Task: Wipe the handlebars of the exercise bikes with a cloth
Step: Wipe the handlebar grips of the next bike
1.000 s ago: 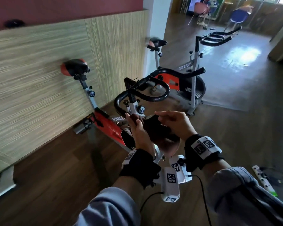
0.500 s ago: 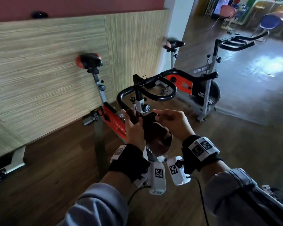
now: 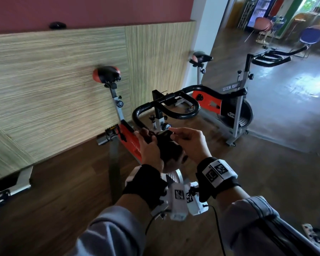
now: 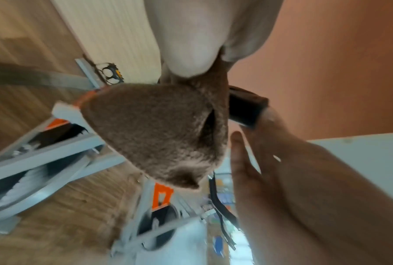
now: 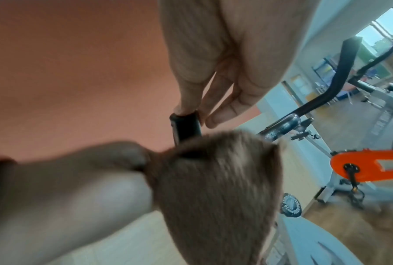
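Note:
The nearest bike's black looped handlebar [image 3: 166, 108] is straight ahead of me. Its near left end [image 3: 164, 133] pokes out of a dark brown fuzzy cloth [image 3: 171, 150]. My left hand [image 3: 148, 141] grips the cloth bunched around that end. My right hand [image 3: 175, 134] pinches the bare black tip between thumb and forefinger. The wrist views show the same tip [image 4: 245, 111] [image 5: 186, 125] sticking out of the cloth [image 4: 159, 129] [image 5: 218, 188], with the right hand's other fingers [image 5: 227, 107] straight beside it. A second bike's handlebar [image 3: 270, 60] is at the far right.
The near bike's red-and-black seat [image 3: 106, 74] and red frame [image 3: 129, 137] stand against a wood-panelled wall [image 3: 54, 85]. The second bike [image 3: 229, 100] stands behind on the right. Chairs [image 3: 312, 36] are at the back. A power strip [image 3: 310, 231] lies on the wooden floor, bottom right.
Both hands have moved up with the cloth to the handlebar's near end. The right fingers have gone from the top of the cloth to the black tip. My view has swung left.

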